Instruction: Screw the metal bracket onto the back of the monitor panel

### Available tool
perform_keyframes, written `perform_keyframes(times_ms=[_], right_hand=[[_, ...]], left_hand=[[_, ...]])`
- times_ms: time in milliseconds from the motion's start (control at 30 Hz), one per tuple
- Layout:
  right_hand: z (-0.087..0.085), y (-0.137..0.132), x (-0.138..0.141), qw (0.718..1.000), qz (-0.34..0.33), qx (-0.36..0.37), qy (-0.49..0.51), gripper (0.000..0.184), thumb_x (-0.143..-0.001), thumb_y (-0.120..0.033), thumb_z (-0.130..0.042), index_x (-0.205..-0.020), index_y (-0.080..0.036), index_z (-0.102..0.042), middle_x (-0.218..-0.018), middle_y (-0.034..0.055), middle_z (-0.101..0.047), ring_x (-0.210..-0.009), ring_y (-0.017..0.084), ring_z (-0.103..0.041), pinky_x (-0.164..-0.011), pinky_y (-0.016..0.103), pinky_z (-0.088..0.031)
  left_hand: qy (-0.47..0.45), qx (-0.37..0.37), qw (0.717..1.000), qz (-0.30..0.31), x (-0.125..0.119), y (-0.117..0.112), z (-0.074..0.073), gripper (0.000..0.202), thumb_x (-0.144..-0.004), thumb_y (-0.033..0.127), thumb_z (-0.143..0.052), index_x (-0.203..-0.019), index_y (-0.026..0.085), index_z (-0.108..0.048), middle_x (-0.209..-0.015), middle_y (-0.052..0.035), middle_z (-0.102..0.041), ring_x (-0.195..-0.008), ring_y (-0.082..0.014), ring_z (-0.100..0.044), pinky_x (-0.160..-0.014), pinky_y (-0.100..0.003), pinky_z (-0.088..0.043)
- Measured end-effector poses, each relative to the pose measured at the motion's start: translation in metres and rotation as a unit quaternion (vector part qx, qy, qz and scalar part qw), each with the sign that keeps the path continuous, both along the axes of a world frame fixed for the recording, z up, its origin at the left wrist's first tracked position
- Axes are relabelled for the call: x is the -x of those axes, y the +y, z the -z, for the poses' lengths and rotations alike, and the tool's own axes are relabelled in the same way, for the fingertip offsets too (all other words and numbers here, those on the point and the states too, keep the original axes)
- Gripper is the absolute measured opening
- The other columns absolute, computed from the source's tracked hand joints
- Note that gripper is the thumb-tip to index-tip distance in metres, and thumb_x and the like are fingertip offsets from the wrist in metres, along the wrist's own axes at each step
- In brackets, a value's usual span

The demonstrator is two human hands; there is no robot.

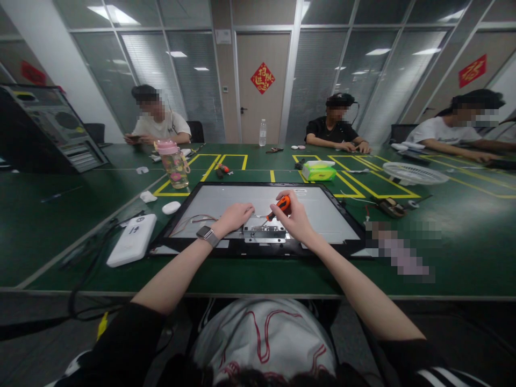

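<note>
A flat panel (322, 212) with a black frame lies face down on the green table in front of me. A small metal bracket (265, 233) sits on its near edge. My right hand (296, 217) is closed round an orange-handled screwdriver (281, 206), whose tip points down-left at the bracket. My left hand (235, 216), with a watch on the wrist, rests palm down on the panel just left of the bracket, fingers curled against the surface. Thin coloured wires (193, 219) run over the panel's left part.
A white box (132, 239) and a white mouse-like object (171, 207) lie left of the panel. A pink bottle (174, 164), a green tissue box (319, 171), a white fan (415, 173) and a computer case (52, 129) stand farther off. Three people sit at the far side.
</note>
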State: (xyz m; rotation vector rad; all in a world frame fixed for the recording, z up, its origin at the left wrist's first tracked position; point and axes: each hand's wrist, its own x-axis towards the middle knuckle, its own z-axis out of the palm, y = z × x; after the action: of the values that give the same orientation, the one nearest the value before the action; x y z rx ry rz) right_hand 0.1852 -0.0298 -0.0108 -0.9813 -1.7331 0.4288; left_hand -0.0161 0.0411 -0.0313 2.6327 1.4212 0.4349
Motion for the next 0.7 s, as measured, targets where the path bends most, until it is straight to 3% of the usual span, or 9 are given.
perform_keyframes(times_ms=[500,700], right_hand=[[0.0021,0.002,-0.0023,1.0,-0.015,0.012,0.012,0.023,-0.085,-0.037,-0.055,-0.096,-0.021,-0.044,-0.064,-0.0055,-0.049,-0.051,0.01,-0.049,-0.051,0.022,-0.038],[-0.0005,-0.0009,-0.0023,1.0,0.011,-0.023,-0.01,0.018,-0.087,-0.037,-0.053,-0.092,-0.021,-0.047,-0.061,-0.0053,-0.048,-0.051,0.009,-0.045,-0.052,0.022,-0.035]], left_hand=[[0.007,0.007,1.0,-0.012,-0.0012,-0.0025,-0.0023,0.04,-0.095,0.039,-0.031,-0.1,0.018,-0.065,-0.093,-0.0087,-0.069,-0.079,-0.0212,-0.062,-0.069,-0.029,-0.042],[0.003,0.004,1.0,-0.009,-0.0004,-0.0011,-0.0001,0.039,-0.095,0.038,-0.031,-0.099,0.019,-0.065,-0.093,-0.0081,-0.07,-0.08,-0.021,-0.062,-0.07,-0.029,-0.043]])
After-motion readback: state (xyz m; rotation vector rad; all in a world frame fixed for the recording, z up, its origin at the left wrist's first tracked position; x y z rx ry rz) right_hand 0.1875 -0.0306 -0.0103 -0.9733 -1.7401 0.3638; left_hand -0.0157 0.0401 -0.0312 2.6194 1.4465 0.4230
